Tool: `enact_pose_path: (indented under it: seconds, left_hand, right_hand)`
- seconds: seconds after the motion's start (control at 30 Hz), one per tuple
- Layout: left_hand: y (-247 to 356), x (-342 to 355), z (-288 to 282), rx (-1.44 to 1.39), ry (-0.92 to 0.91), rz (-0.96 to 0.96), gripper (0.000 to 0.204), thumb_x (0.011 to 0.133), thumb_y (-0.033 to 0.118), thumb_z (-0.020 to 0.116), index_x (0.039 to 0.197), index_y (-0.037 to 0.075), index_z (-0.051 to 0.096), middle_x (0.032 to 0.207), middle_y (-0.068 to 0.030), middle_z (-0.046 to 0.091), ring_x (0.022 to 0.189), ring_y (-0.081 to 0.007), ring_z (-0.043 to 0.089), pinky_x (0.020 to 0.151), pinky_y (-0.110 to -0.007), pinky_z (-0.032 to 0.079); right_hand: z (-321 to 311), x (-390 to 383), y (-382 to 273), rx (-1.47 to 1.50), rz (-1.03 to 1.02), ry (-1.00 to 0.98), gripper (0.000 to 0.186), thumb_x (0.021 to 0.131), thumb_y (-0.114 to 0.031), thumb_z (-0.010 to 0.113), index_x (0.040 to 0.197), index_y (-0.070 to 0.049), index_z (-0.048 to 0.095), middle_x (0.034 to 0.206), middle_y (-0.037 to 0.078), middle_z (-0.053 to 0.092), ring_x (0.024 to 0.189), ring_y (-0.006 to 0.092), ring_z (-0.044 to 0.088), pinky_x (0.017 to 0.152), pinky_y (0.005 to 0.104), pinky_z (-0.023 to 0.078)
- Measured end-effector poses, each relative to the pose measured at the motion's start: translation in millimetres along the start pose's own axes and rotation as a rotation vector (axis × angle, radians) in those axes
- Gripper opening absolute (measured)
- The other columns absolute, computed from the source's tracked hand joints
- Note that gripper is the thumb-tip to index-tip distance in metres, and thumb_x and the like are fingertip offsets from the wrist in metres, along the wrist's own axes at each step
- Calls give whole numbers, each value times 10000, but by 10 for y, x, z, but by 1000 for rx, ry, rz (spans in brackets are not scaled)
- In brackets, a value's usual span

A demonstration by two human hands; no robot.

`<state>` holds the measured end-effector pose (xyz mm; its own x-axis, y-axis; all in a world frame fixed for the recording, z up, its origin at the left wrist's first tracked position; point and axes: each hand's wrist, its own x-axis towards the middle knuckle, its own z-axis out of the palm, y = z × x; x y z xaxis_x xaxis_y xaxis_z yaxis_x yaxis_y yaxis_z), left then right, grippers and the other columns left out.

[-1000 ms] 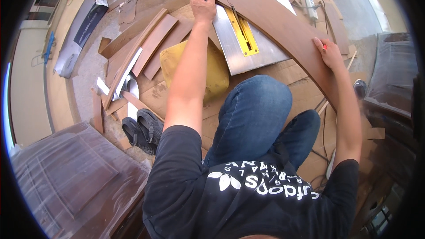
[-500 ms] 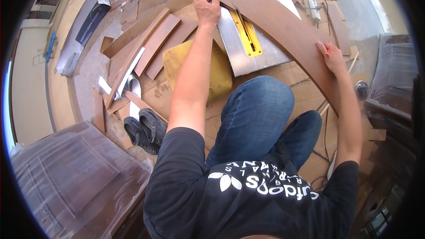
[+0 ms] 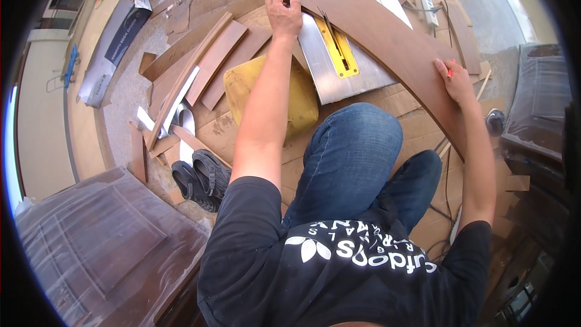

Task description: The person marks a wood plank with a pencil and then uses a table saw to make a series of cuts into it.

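I'm curling my left hand (image 3: 284,16) narrowly against the board (image 3: 375,30) running rightward from it, and resting my right hand (image 3: 458,82), clutching a red pen (image 3: 450,73), on top, risking a slip if pressing unevenly.

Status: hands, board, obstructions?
Left hand at near edge of brown board, hold unclear. Right hand on it, slim red item in grip. Board slants across metal plate. Power strip beyond, apart from both hands.
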<state>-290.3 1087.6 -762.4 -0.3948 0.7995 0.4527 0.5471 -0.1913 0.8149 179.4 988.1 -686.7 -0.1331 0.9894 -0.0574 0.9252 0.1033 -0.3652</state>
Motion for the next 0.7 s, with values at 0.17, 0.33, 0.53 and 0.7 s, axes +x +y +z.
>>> enact_pose_path:
  seconds: [0.17,0.33,0.53,0.7]
  left_hand:
    - [14,-15,-16,-7,-12,3,292,936,233,678,1107,-2,709,1104,-180,574,1010,-304,589,916,-384,511]
    - [82,-73,-35,-44,-20,-1,291,938,229,674,1106,-7,706,1103,-179,573,1005,-294,593,911,-383,513]
    - [69,-96,-21,-27,-16,20,295,936,233,675,1105,-7,706,1095,-179,577,984,-306,597,914,-385,512]
    - [-43,82,12,-16,-13,-9,302,936,240,672,1108,-7,707,1107,-187,586,1003,-326,599,932,-390,508]
  right_hand:
    - [-6,-36,-7,5,-12,5,578,1027,-569,532,899,-20,660,878,280,643,889,497,613,747,523,476]
    - [9,-94,27,63,-25,26,547,1025,-544,560,903,-20,662,849,274,633,839,488,603,723,501,474]
    - [12,-97,78,67,-3,7,532,1021,-537,576,925,-21,668,846,273,629,829,479,596,719,488,473]
    - [-1,133,-58,51,4,-3,555,1020,-563,554,971,-27,688,904,279,656,902,484,618,777,502,489]
